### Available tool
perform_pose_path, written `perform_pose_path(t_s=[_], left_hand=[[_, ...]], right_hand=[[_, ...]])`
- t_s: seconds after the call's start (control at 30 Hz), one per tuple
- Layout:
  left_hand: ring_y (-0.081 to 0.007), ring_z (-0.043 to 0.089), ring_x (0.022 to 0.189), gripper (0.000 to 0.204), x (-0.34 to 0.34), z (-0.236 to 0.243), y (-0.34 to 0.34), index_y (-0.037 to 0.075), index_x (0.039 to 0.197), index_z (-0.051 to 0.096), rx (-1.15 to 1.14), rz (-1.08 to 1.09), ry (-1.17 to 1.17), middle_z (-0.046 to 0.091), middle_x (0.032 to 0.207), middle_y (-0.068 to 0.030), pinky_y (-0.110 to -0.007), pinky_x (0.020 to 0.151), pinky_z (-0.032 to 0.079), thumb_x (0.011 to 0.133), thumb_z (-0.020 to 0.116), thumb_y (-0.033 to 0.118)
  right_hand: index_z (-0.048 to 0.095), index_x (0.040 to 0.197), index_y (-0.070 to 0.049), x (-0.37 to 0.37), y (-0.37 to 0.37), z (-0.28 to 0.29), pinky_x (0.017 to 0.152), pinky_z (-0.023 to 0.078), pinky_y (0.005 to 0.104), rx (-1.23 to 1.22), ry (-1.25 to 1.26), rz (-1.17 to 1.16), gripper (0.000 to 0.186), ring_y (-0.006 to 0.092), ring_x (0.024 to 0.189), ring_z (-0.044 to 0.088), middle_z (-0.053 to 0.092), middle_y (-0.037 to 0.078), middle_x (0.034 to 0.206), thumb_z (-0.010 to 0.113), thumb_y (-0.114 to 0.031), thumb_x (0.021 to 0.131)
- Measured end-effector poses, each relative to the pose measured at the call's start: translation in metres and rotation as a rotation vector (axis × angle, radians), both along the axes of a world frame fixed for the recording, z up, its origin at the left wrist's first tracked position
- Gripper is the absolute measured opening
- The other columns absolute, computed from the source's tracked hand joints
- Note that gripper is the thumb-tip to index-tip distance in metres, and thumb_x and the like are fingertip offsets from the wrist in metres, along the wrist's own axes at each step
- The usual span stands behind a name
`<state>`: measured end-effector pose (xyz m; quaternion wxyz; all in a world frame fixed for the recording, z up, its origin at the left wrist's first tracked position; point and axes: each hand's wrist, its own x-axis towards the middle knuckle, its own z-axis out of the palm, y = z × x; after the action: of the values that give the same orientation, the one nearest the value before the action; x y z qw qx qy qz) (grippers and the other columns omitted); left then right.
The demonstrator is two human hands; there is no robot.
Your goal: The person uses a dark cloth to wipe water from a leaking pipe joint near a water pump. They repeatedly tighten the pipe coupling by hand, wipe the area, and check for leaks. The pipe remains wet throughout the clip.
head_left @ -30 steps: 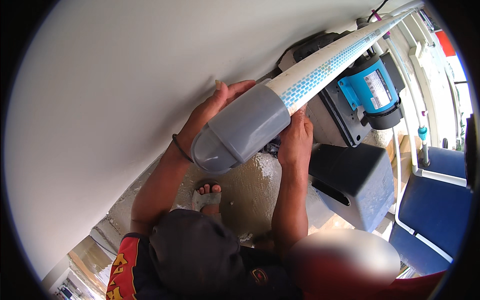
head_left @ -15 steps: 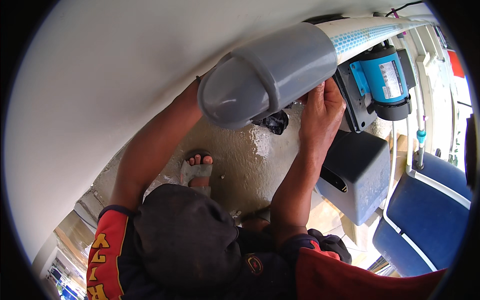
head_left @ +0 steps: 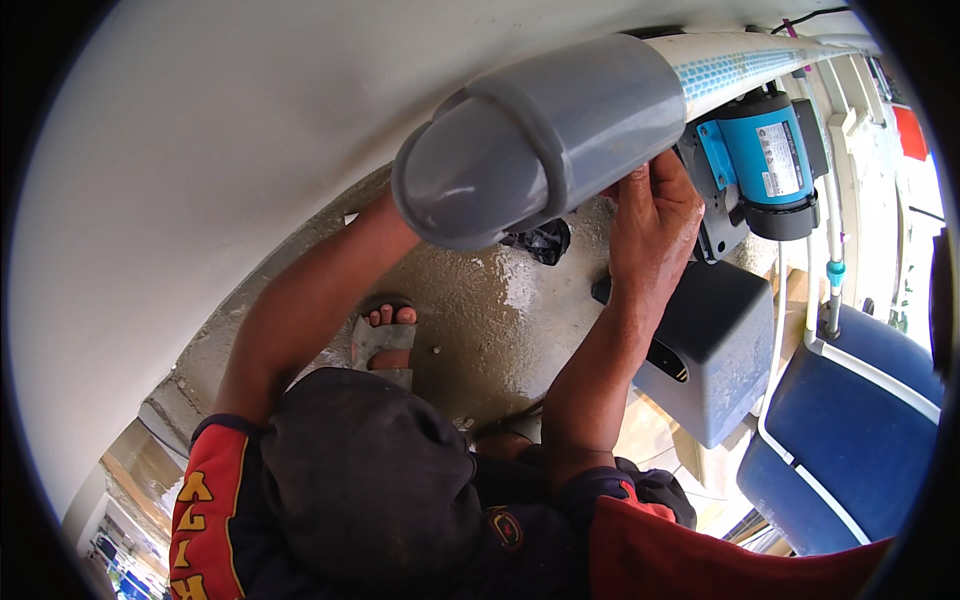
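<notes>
A grey plastic elbow fitting [head_left: 590, 110] sits on the end of a white pipe [head_left: 740, 75] with blue printed marks, slanting across the upper middle. My right hand [head_left: 655, 220] is under the fitting's right end, its bent fingers pressed together against the lower edge. What they grip there, if anything, is hidden. From the lower left my left forearm [head_left: 335, 255] reaches behind the fitting's rounded lower end. That covers my left hand, so its fingers do not show. Below the fitting, crumpled black plastic [head_left: 545, 242] lies on the wet floor.
A pale wall [head_left: 200, 170] runs along the left and top. At right are a blue pump motor [head_left: 772, 160], a dark grey casing [head_left: 715, 360] and a large blue container [head_left: 845, 430] with white pipes around it. A sandalled foot [head_left: 388, 335] rests on the concrete floor [head_left: 470, 320].
My left forearm has swung down from the fitting's upper side, and its dark wristband no longer shows. My right hand has shifted slightly right, still at the fitting's edge. The view has shifted a little.
</notes>
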<state>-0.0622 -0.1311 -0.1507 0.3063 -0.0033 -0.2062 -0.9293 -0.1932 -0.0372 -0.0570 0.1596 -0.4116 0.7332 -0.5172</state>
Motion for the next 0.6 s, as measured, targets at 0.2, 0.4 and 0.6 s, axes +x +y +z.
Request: perform_pose_path(t_s=[0.2,0.4,0.6], left_hand=[[-0.0328,0.067,0.108,0.049,-0.006,-0.028,0.001,-0.003,0.134,0.052,0.072,-0.09,0.064,0.063,0.124,-0.0207,-0.043,0.096,0.055,0.096,0.061,0.027],[-0.0347,0.066,0.111,0.048,-0.008,-0.019,0.001,-0.002,0.134,0.052,0.042,-0.091,0.099,0.063,0.126,-0.021,-0.046,0.099,0.054,0.096,0.061,0.027],[-0.0337,0.059,0.122,0.048,-0.004,0.007,0.009,0.0,0.137,0.049,0.108,0.02,0.159,0.056,0.136,-0.0188,-0.047,0.103,0.052,0.099,0.055,0.029]], right_hand=[[0.069,0.089,0.001,-0.004,0.001,0.004,0.062,0.048,0.0264,-0.01,0.023,0.05,0.02,0.0093,0.067,0.062,0.068,0.006,0.069,0.07,-0.018,0.094],[0.069,0.091,0.002,-0.003,0.002,0.004,0.064,0.049,0.0251,-0.019,-0.023,0.062,0.019,0.0082,0.069,0.062,0.068,0.005,0.072,0.07,-0.017,0.094],[0.069,0.094,0.002,-0.001,0.003,0.003,0.066,0.049,0.0237,-0.051,-0.105,0.067,0.018,0.0075,0.07,0.061,0.068,0.004,0.074,0.069,-0.015,0.094]])
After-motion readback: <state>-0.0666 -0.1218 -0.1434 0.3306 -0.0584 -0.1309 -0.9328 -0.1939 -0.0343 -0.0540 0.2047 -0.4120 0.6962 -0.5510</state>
